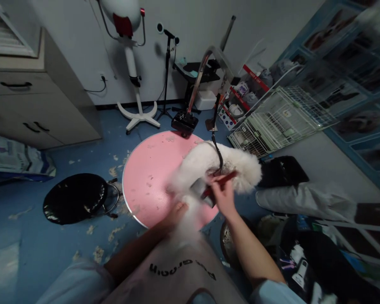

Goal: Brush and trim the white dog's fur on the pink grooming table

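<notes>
A white fluffy dog (pixel 199 162) is on the round pink grooming table (pixel 142 169), a dark strap (pixel 220 158) running down to it. My right hand (pixel 224 197) is closed around the dark red handle of a slicker brush (pixel 199 186). The brush's grey head, blurred, is against or just above the white fur. My left hand (pixel 178 210) is closed on the dog's leg (pixel 191 213), a blurred white limb stretched toward my apron (pixel 183 261). Part of that hand's fingers is hidden by fur.
A metal grooming arm (pixel 199 80) rises at the table's far edge. A black stool (pixel 76 198) stands at left, with clumps of fur on the blue floor (pixel 91 245). Behind are a white dryer stand (pixel 137 114) and wire cages (pixel 272 118). Clippers (pixel 300 272) lie at lower right.
</notes>
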`<act>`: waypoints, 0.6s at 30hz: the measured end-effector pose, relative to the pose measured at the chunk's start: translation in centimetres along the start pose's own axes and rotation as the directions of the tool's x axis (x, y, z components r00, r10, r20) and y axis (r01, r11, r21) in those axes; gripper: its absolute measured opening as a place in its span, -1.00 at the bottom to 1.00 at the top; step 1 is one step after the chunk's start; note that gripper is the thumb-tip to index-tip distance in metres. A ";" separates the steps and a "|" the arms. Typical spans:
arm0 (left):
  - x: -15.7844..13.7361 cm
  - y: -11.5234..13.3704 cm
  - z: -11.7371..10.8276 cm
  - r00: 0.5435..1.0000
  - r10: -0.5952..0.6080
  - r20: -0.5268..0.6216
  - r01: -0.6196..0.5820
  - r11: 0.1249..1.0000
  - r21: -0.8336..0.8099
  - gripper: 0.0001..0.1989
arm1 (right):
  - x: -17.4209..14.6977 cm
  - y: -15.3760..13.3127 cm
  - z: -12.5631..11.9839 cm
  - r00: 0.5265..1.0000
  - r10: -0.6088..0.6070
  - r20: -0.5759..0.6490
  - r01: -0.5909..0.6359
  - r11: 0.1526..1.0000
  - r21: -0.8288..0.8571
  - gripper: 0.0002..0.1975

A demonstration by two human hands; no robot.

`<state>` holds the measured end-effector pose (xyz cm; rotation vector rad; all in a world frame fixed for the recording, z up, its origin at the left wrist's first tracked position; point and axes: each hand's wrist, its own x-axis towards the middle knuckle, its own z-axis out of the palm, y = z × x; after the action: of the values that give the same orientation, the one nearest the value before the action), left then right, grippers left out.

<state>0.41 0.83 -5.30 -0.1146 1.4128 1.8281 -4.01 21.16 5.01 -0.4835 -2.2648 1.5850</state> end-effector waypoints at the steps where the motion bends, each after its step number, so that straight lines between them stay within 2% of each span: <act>1: -0.1 0.1 0.1 1.000 -0.013 0.026 0.013 1.000 -0.005 -0.71 | 0.2 -0.4 -0.2 0.995 0.032 0.098 -0.029 0.999 -0.025 -0.74; 2: -0.3 0.3 0.2 0.999 -0.006 0.036 0.006 1.000 -0.001 -0.70 | 0.5 -0.8 -0.5 0.990 0.067 0.127 -0.061 0.997 -0.056 -0.74; 3: -0.5 0.6 0.4 0.999 0.021 0.032 -0.021 1.000 0.014 -0.70 | 0.8 -1.2 -0.8 0.993 0.086 0.083 -0.080 0.994 -0.076 -0.73; 4: -0.7 0.9 0.6 0.998 0.050 0.028 -0.051 0.998 0.036 -0.68 | 1.2 -1.7 -1.1 0.997 0.077 -0.011 -0.077 0.994 -0.074 -0.73; 6: -1.1 1.6 1.1 0.996 0.085 0.027 -0.086 0.994 0.065 -0.66 | 1.4 -2.7 -1.4 0.984 0.004 -0.176 -0.008 1.000 -0.024 -0.74; 7: -1.3 2.0 1.4 0.996 0.087 0.028 -0.088 0.994 0.065 -0.65 | 1.2 -3.1 -1.3 0.984 -0.032 -0.173 0.034 0.999 0.008 -0.74; 8: -1.4 2.2 1.6 0.996 0.087 0.028 -0.089 0.994 0.060 -0.65 | 1.1 -3.4 -1.1 0.994 -0.050 -0.098 0.053 0.998 0.032 -0.75; 10: -1.6 2.4 1.9 0.995 0.096 0.015 -0.097 0.994 0.056 -0.65 | 1.0 -3.7 -0.5 0.989 -0.004 0.148 0.004 1.000 0.003 -0.75; 11: -1.7 2.4 2.0 0.994 0.106 0.001 -0.106 0.993 0.057 -0.66 | 1.3 -3.8 -0.4 0.974 0.046 0.221 -0.036 0.998 -0.050 -0.75; 12: -1.8 2.3 2.0 0.993 0.115 -0.018 -0.113 0.992 0.063 -0.65 | 1.8 -3.9 -0.5 0.974 0.085 0.209 -0.065 0.993 -0.102 -0.74; 13: -1.8 2.3 2.1 0.992 0.120 -0.040 -0.117 0.990 0.073 -0.64 | 2.5 -4.0 -0.8 0.992 0.083 0.100 -0.070 0.989 -0.128 -0.74; 14: -1.9 2.2 2.1 0.991 0.120 -0.057 -0.115 0.990 0.085 -0.62 | 3.2 -4.2 -1.3 0.996 0.033 -0.083 -0.043 0.992 -0.120 -0.75; 15: -2.0 2.1 2.1 0.991 0.118 -0.067 -0.111 0.989 0.096 -0.62 | 3.7 -4.5 -1.8 0.961 -0.043 -0.273 0.018 0.996 -0.091 -0.75; 16: -2.1 2.2 2.0 0.990 0.119 -0.071 -0.111 0.988 0.105 -0.61 | 3.9 -4.7 -2.1 0.912 -0.108 -0.396 0.092 0.994 -0.059 -0.75; 17: -2.2 2.2 2.0 0.990 0.123 -0.068 -0.115 0.987 0.114 -0.61 | 3.7 -4.7 -2.3 0.897 -0.151 -0.415 0.153 0.988 -0.029 -0.75; 18: -2.3 2.3 1.9 0.990 0.127 -0.060 -0.119 0.986 0.115 -0.61 | 3.3 -4.5 -2.2 0.928 -0.166 -0.335 0.176 0.984 0.000 -0.74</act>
<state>1.24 1.12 -1.66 -0.0331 1.5969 1.8556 -6.29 23.01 10.19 -0.4910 -1.9675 1.3346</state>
